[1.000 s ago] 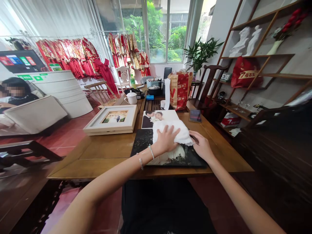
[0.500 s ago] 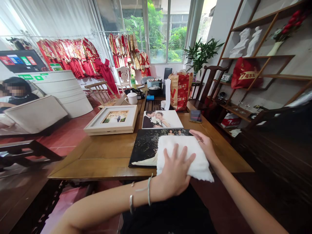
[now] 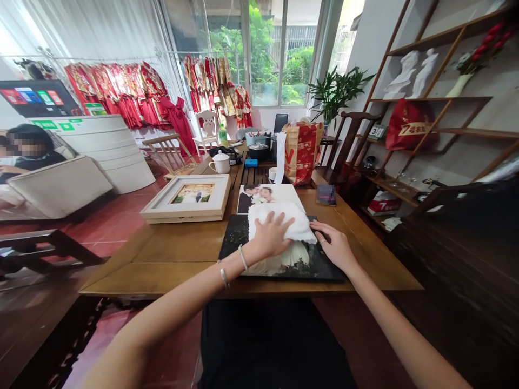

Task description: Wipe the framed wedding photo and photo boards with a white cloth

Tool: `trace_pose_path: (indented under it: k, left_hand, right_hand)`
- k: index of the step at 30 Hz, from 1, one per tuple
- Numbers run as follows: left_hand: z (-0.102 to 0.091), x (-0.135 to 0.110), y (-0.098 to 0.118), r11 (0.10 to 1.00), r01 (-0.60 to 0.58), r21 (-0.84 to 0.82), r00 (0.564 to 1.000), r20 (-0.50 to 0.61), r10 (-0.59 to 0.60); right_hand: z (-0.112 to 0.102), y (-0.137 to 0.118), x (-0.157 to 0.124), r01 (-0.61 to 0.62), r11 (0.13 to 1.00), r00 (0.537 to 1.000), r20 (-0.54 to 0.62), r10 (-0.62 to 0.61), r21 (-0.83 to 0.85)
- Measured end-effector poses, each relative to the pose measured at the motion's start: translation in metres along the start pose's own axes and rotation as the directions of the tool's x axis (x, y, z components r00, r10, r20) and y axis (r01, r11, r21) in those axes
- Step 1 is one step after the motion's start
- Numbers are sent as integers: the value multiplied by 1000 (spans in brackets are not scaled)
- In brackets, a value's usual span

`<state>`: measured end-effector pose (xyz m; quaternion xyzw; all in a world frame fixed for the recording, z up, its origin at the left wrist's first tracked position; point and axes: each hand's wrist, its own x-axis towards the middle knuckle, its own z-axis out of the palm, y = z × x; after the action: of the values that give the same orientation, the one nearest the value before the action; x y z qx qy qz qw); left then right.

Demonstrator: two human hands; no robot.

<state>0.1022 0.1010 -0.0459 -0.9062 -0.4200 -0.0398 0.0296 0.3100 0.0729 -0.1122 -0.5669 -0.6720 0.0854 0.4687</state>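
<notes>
A white cloth [image 3: 298, 220] lies over the upper part of a dark photo panel [image 3: 324, 270] at the near side of the wooden table. My left hand [image 3: 272, 235] rests flat on the cloth with its fingers spread, pressing on it. At the panel's right edge is my right hand [image 3: 335, 246], its fingers stretched out and touching the panel near its upper right corner. Part of a pale dress in the picture shows below the cloth. Just behind the panel lies a white photo print [image 3: 286, 194] of a couple, its lower part covered by the cloth.
A framed picture [image 3: 152, 212] lies to the left on the table [image 3: 170, 265]. Farther back stand a lidded white mug [image 3: 220, 162], a blue box [image 3: 251, 162] and a red-and-tan paper bag [image 3: 304, 154]. A phone [image 3: 326, 195] lies at the right. A person sits at far left.
My left hand has slid the cloth away from me and a little left, uncovering the panel's near right part. My right hand has shifted slightly nearer along the panel's edge.
</notes>
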Motion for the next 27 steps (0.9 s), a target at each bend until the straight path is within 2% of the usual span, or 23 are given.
trace_pose_path:
  k: [2,3,5,7,9,12,15,18,21,27]
  left_hand:
    - [28,-15,-63,1000,19,1,1000,-6,-19]
    - [38,-21,-83,1000,22,3,1000,-10,-22]
    - [46,-29,-101,1000,15,12,1000,-17,-15]
    - [43,-35,-95,1000,-7,20,1000,-16,8]
    - [34,-45,-79,999,-37,13,999,-7,37]
    - [22,-74,-53,996,-89,-24,996,20,89]
    - [15,-109,-36,987,-146,-63,988,41,149]
    - [13,-126,-31,981,-182,-73,982,47,186]
    - [15,-116,-37,981,-184,-55,982,38,187]
    - [23,-60,-61,997,-71,12,997,9,71]
  right_hand:
    - [67,-17,-4,-4,1000,1000,-6,4,-2]
    - [89,-23,-5,-5,1000,1000,-8,5,-2]
    - [110,-28,-3,0,1000,1000,-13,0,0]
    - [108,-27,1,6,1000,1000,-20,-6,4]
    - [95,-25,4,7,1000,1000,-21,-7,9]
    - [79,-26,6,4,1000,1000,-9,-4,8]
    - [75,-28,6,7,1000,1000,2,-7,1]
    - [76,-29,6,7,1000,1000,6,-7,-2]
    - [78,-27,4,1,1000,1000,4,-1,3]
    - [76,-25,-1,13,1000,1000,7,-13,7]
